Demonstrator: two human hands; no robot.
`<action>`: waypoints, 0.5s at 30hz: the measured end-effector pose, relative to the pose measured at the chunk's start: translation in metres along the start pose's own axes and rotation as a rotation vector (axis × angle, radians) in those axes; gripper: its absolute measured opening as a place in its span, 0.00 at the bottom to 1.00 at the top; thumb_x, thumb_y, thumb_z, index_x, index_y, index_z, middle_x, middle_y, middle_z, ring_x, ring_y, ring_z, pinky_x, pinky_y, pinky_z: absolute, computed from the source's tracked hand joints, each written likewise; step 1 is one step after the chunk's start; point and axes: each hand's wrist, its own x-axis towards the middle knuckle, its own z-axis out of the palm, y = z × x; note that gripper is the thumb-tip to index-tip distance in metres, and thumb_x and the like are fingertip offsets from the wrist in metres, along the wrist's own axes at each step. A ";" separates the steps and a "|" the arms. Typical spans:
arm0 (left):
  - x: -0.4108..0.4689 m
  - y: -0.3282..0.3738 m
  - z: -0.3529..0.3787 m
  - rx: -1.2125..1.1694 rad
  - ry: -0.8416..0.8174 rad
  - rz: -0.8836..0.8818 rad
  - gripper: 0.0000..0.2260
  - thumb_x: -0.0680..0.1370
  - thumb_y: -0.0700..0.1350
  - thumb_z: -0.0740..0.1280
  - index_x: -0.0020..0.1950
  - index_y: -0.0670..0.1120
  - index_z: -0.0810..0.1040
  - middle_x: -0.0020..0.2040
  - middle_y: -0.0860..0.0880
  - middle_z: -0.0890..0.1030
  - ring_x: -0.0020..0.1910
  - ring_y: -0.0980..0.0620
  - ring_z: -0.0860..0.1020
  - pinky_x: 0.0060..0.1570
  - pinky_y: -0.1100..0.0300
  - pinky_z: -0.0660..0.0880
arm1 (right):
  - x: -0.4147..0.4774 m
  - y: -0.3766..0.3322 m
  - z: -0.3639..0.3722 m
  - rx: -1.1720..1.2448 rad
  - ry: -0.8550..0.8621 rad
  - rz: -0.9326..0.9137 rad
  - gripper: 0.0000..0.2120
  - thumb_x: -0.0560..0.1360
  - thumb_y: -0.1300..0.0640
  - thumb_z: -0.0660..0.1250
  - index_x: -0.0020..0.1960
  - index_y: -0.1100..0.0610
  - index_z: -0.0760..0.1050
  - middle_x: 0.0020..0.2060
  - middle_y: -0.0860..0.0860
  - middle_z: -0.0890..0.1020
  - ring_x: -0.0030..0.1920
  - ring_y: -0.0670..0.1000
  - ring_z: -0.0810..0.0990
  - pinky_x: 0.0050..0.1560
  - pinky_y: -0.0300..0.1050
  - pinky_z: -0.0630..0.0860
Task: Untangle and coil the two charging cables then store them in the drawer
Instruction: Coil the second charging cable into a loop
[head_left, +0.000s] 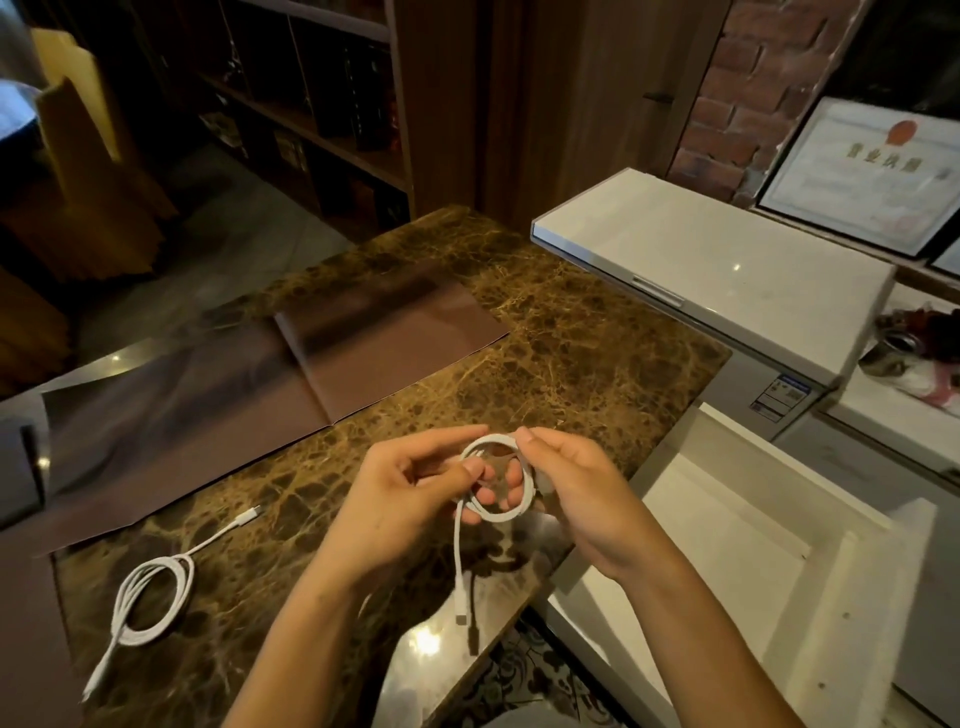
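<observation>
Cataloguing the head view, the only view supplied:

- Coiled cable (501, 514): white, smooth, round in section. It is wound into a small tight ring and held above the near edge of the desk (571, 353), between both hands. One tail hangs straight down and ends in a slim white plug, so the winding is judged nearly finished.
- Left hand (410, 488): the ring's left side is pinched between thumb and curled fingers (470, 467), apparently so the turns cannot spring apart.
- Right hand (576, 488): the ring's upper right side is pinched by the curled fingers (524, 434), probably to shape or tighten the loops.
- Second cable (183, 592): white and laid on the desk well to the left. It is gathered into a loose long oval with both ends trailing free, and is judged set aside for later tightening.
- Drawer (717, 525): white, boxy and smooth-walled. It is pulled open just right of the hands, with no cable seen inside, and is judged ready for storing.
- Desk: dark brown marble with gold veining and a glossy surface.
- Brown mat (374, 332): flat and matt, creased along a fold, laid across the far left of the desk.
</observation>
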 end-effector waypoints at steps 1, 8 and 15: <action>0.000 -0.002 -0.001 -0.036 0.032 -0.007 0.14 0.77 0.34 0.70 0.60 0.46 0.84 0.49 0.43 0.88 0.44 0.43 0.87 0.41 0.57 0.84 | -0.001 0.000 -0.003 -0.052 0.010 -0.018 0.16 0.84 0.54 0.59 0.54 0.63 0.82 0.42 0.56 0.87 0.43 0.54 0.85 0.49 0.47 0.82; -0.002 -0.014 -0.005 -0.153 0.171 -0.066 0.14 0.77 0.34 0.70 0.61 0.41 0.83 0.46 0.40 0.88 0.41 0.44 0.87 0.36 0.60 0.84 | -0.017 0.003 -0.023 -0.341 0.076 -0.147 0.08 0.81 0.59 0.67 0.52 0.54 0.86 0.41 0.54 0.87 0.41 0.49 0.84 0.47 0.45 0.81; -0.001 -0.018 0.004 -0.062 0.132 -0.023 0.13 0.77 0.35 0.70 0.60 0.45 0.84 0.49 0.46 0.89 0.46 0.45 0.87 0.41 0.60 0.84 | -0.020 -0.002 -0.005 -0.459 0.013 -0.212 0.06 0.72 0.51 0.76 0.49 0.49 0.87 0.39 0.53 0.85 0.39 0.55 0.82 0.44 0.55 0.80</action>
